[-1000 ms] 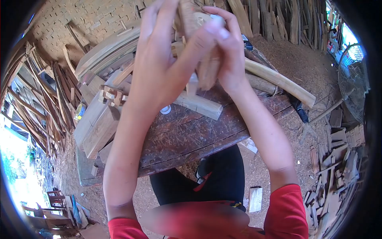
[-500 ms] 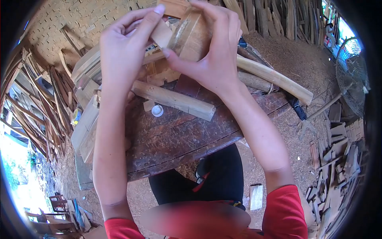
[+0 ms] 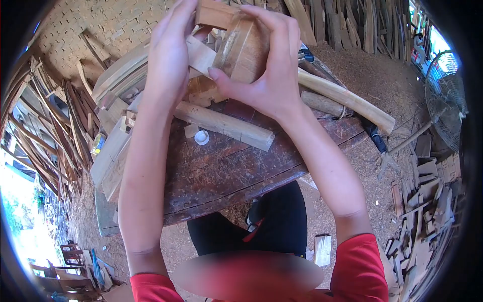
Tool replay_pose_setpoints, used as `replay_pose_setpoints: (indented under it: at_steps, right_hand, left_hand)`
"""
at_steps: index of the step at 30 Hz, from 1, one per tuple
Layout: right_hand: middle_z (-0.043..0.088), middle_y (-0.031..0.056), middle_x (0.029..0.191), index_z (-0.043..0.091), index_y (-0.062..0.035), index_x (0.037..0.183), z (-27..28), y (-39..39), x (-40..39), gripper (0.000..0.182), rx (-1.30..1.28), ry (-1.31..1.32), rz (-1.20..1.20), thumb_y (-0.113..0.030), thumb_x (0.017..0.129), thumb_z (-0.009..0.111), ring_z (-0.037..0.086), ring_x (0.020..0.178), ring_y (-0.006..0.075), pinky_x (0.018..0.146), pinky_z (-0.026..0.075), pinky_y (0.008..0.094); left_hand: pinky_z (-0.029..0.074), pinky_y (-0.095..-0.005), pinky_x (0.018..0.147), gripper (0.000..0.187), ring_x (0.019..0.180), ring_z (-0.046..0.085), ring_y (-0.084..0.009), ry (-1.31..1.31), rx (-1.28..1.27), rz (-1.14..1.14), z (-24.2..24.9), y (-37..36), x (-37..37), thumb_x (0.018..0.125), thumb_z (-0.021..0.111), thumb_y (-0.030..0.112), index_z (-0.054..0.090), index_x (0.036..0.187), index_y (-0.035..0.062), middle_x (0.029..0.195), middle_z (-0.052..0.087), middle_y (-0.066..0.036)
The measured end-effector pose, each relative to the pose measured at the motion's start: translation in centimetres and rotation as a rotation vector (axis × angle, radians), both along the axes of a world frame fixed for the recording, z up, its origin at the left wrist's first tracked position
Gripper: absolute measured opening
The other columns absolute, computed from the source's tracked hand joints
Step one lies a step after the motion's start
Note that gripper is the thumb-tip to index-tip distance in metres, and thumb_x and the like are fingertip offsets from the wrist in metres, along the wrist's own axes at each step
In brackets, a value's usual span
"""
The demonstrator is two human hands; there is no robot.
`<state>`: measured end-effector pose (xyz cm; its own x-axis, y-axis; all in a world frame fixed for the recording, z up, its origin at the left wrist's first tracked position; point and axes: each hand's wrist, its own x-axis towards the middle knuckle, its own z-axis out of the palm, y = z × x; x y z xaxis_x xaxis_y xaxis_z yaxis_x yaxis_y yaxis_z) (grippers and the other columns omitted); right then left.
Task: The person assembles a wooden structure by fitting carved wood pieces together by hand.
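My right hand (image 3: 266,80) grips a thick brown wooden piece (image 3: 250,53), with the thumb on its near left side and the fingers over the far right. A reddish-brown wooden block (image 3: 215,13) meets its upper left end. My left hand (image 3: 171,63) is curled against that block, though its fingertips are partly hidden. Between the hands, a pale flat piece of wood (image 3: 202,55) juts left from the brown piece. Below them a squared wooden bar (image 3: 226,125) lies on the dark worktable (image 3: 221,176), near a small white round cap (image 3: 202,137).
Long boards (image 3: 113,171) lie along the table's left side. A curved wooden length (image 3: 347,95) extends past its right edge. A standing fan (image 3: 445,95) is at right, above a scrap-wood pile (image 3: 422,221). Timber (image 3: 347,25) leans at the back.
My left hand has moved up and right, turning from a pinch with the thumb showing to a curl against the reddish block. That block now shows more of its side. My right hand keeps its grip.
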<state>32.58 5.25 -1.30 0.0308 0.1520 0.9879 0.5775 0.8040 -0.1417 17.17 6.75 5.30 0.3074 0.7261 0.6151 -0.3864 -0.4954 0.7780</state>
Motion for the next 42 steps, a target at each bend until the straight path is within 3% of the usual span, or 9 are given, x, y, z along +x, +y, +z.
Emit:
replay_pose_setpoints:
  at_steps: [4, 9, 18, 30, 34, 36, 38, 41, 42]
  right_hand:
    - [0.049, 0.0184, 0.121, 0.045, -0.0079, 0.137, -0.2, 0.5, 0.3, 0.091, 0.064, -0.008, -0.032, -0.029, 0.060, 0.089, 0.048, 0.112, 0.0361, 0.098, 0.039, 0.0467]
    - [0.049, 0.0183, 0.122, 0.045, -0.0078, 0.137, -0.3, 0.2, 0.4, 0.091, 0.014, -0.003, -0.030, -0.029, 0.060, 0.089, 0.048, 0.113, 0.0359, 0.098, 0.038, 0.0464]
    - [0.051, 0.0173, 0.122, 0.045, -0.0071, 0.137, 0.0, 0.1, 0.2, 0.091, 0.053, -0.006, 0.025, -0.028, 0.060, 0.089, 0.049, 0.114, 0.0347, 0.099, 0.038, 0.0454]
    - [0.051, 0.0175, 0.127, 0.044, -0.0057, 0.136, -0.2, 0.3, 0.2, 0.090, 0.025, 0.000, 0.041, -0.025, 0.060, 0.089, 0.048, 0.117, 0.0352, 0.102, 0.039, 0.0454]
    - [0.051, 0.0177, 0.127, 0.042, -0.0033, 0.137, -0.5, 0.8, 0.3, 0.089, 0.013, 0.038, 0.027, -0.024, 0.062, 0.087, 0.048, 0.119, 0.0321, 0.103, 0.039, 0.0442]
    - [0.051, 0.0174, 0.127, 0.040, -0.0019, 0.138, -0.6, 1.7, 0.7, 0.087, -0.062, 0.141, 0.153, -0.025, 0.067, 0.085, 0.049, 0.119, 0.0290, 0.103, 0.039, 0.0427]
    - [0.051, 0.0160, 0.124, 0.035, -0.0003, 0.141, -0.4, 1.0, 0.6, 0.080, -0.231, 0.350, 0.402, -0.030, 0.080, 0.078, 0.049, 0.117, 0.0239, 0.103, 0.040, 0.0400]
    - [0.053, 0.0162, 0.123, 0.035, 0.0000, 0.142, 0.5, 0.3, 0.6, 0.074, -0.429, 0.594, 0.711, -0.035, 0.087, 0.070, 0.050, 0.116, 0.0239, 0.103, 0.041, 0.0392]
    - [0.053, 0.0167, 0.121, 0.033, 0.0009, 0.143, 0.1, 1.3, 0.9, 0.071, -0.358, 0.529, 0.754, -0.044, 0.094, 0.059, 0.051, 0.115, 0.0240, 0.102, 0.041, 0.0389]
  left_hand:
    - [0.046, -0.0339, 0.104, 0.038, 0.121, 0.059, -0.0187, 0.093, 0.043, 0.252, -0.3, -1.5, 1.8, 0.104, 0.049, 0.023, 0.057, 0.132, -0.0018, 0.131, 0.062, -0.012]
    - [0.050, -0.0331, 0.099, 0.031, 0.113, 0.061, -0.0181, 0.068, 0.102, 0.055, -0.3, 0.5, 0.1, 0.104, 0.049, 0.022, 0.061, 0.123, -0.0003, 0.121, 0.065, -0.010]
    - [0.053, -0.0291, 0.091, 0.019, 0.098, 0.065, -0.0150, 0.025, 0.027, 0.266, -0.7, 0.2, 1.6, 0.104, 0.055, 0.019, 0.061, 0.110, 0.0025, 0.107, 0.067, -0.008]
    - [0.054, -0.0304, 0.092, 0.023, 0.099, 0.065, -0.0162, -0.029, -0.064, 0.263, -1.0, 0.6, 1.6, 0.105, 0.053, 0.020, 0.060, 0.112, -0.0001, 0.108, 0.067, -0.010]
    - [0.052, -0.0307, 0.094, 0.031, 0.107, 0.064, -0.0172, 0.023, 0.047, 0.219, -1.1, 0.6, 1.0, 0.105, 0.052, 0.021, 0.057, 0.126, -0.0019, 0.117, 0.066, -0.012]
    - [0.051, -0.0307, 0.095, 0.036, 0.111, 0.062, -0.0170, 0.118, 0.104, 0.361, -0.6, 0.5, 1.1, 0.106, 0.051, 0.021, 0.054, 0.133, -0.0024, 0.122, 0.065, -0.012]
    - [0.052, -0.0290, 0.091, 0.037, 0.107, 0.064, -0.0158, -0.062, -0.110, 0.300, 0.1, -0.1, 1.3, 0.104, 0.055, 0.020, 0.056, 0.134, -0.0017, 0.120, 0.067, -0.012]
    - [0.045, -0.0367, 0.105, 0.049, 0.121, 0.057, -0.0220, -0.042, -0.066, 0.329, -0.7, -0.2, 1.0, 0.106, 0.043, 0.033, 0.050, 0.137, -0.0046, 0.131, 0.059, -0.017]
    - [0.042, -0.0409, 0.112, 0.056, 0.129, 0.053, -0.0255, 0.012, 0.006, 0.361, -1.2, -0.2, 0.7, 0.108, 0.036, 0.040, 0.046, 0.139, -0.0062, 0.138, 0.055, -0.019]
